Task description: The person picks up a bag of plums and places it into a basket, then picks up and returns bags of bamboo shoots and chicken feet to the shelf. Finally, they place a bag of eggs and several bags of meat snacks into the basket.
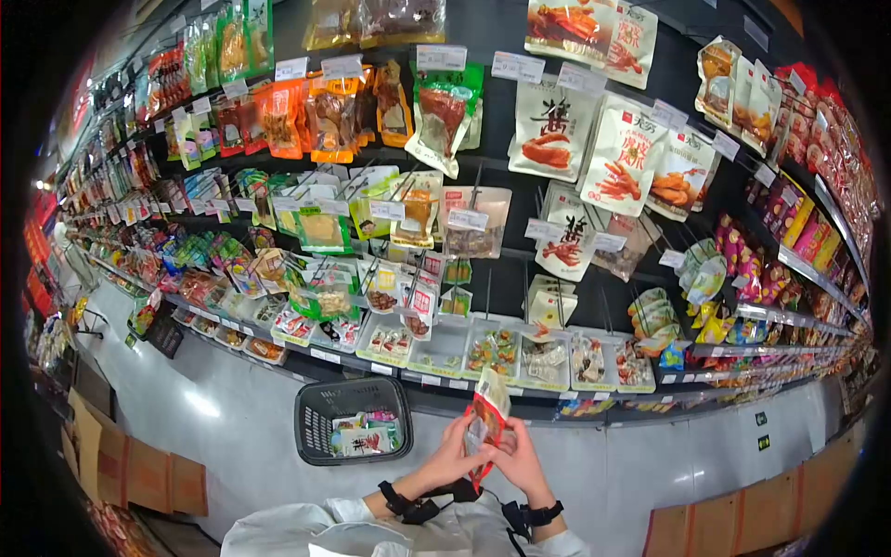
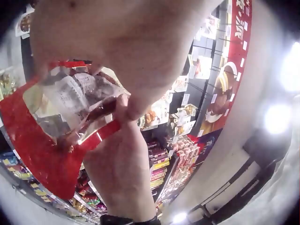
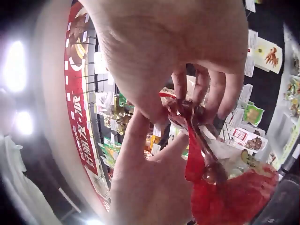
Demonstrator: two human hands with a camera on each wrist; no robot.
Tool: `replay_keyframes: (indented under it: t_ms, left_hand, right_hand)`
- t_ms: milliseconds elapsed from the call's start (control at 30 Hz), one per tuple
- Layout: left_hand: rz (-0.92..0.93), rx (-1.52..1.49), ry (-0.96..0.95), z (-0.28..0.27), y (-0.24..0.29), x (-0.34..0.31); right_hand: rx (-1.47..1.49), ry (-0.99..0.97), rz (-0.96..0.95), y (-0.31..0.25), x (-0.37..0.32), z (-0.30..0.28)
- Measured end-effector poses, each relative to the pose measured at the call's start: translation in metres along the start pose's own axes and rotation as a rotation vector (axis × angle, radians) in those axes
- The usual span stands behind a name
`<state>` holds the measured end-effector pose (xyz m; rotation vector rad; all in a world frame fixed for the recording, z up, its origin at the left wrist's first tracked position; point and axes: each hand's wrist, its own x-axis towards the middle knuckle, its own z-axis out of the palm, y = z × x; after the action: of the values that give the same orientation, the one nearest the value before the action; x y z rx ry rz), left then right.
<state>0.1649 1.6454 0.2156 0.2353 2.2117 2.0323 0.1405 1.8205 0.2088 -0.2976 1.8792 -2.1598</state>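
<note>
Both hands hold one red-edged food packet in front of the body, above the floor. The left hand grips its left side, and the right hand pinches its right side. In the left wrist view the packet shows a clear window with a printed label inside, with the left hand over it. The right wrist view has the right hand's curled fingers on the packet's edge, the left hand beside it. Part of the packet is hidden behind the hands.
A dark shopping basket with several packets inside stands on the floor to the left. Shelves of hanging snack packets and a row of clear trays rise ahead. Cardboard boxes lie at lower left, with more at lower right.
</note>
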Motion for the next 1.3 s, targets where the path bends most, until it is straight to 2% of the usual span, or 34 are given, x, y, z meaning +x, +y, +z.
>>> replay_keyframes:
  t_ms: [67,133,167,200,300,333,400,500,567,633,700,767,800,900,1033,1100,1200,1300]
  left_hand:
    - [-0.074,-0.377,-0.149,-0.018,-0.01,-0.004]
    - [-0.15,-0.444,-0.207,-0.039,-0.004,-0.006]
    - [-0.187,-0.476,-0.243,-0.049,0.001,-0.007]
    - [-0.121,-0.428,-0.193,-0.055,0.003,-0.007]
    - [-0.408,-0.295,-0.265,-0.081,-0.01,-0.006]
    - [-0.319,-0.329,-0.285,-0.084,-0.015,-0.006]
    - [-0.337,-0.259,-0.353,-0.097,-0.009,-0.004]
    - [-0.307,-0.306,-0.375,-0.106,-0.014,0.0]
    - [-0.285,-0.348,-0.342,-0.109,-0.019,-0.003]
    - [-0.356,-0.328,-0.391,-0.119,-0.006,-0.005]
    - [-0.33,-0.322,-0.405,-0.124,0.0,-0.006]
    - [-0.212,-0.324,-0.402,-0.12,-0.004,-0.008]
    - [-0.097,-0.315,-0.382,-0.115,-0.006,-0.008]
    - [-0.135,-0.306,-0.239,-0.106,0.023,-0.003]
    - [0.202,-0.174,-0.062,-0.086,0.03,0.026]
    - [0.009,-0.388,-0.156,-0.076,0.053,0.023]
    - [0.03,-0.355,-0.118,-0.05,0.062,0.01]
    - [0.004,-0.34,-0.121,-0.02,0.046,-0.004]
  right_hand:
    - [-0.164,-0.036,-0.053,-0.007,-0.008,0.029]
    - [-0.317,-0.034,-0.063,-0.02,-0.012,0.05]
    - [-0.268,-0.056,-0.022,-0.016,-0.012,0.055]
    - [-0.219,-0.073,0.015,-0.01,-0.013,0.058]
    - [-0.186,-0.016,0.082,-0.006,-0.016,0.068]
    - [-0.227,0.039,0.095,0.0,-0.018,0.066]
    - [-0.325,0.166,0.143,0.008,-0.024,0.062]
    - [-0.313,0.459,0.063,-0.002,-0.028,0.071]
    - [-0.287,0.486,0.067,-0.006,-0.029,0.076]
    - [-0.193,0.436,0.093,-0.007,-0.025,0.075]
    - [-0.032,0.325,0.139,-0.009,-0.018,0.074]
    - [0.054,0.21,0.122,-0.017,-0.008,0.08]
    - [0.098,0.155,0.114,-0.023,-0.003,0.08]
    - [0.059,0.168,0.088,-0.027,0.006,0.066]
    - [0.066,0.183,-0.162,-0.045,0.015,0.037]
    - [0.054,0.232,-0.201,-0.07,0.016,0.023]
    - [0.138,0.217,-0.299,-0.082,0.012,-0.003]
    - [0.186,0.174,-0.251,-0.081,0.0,-0.024]
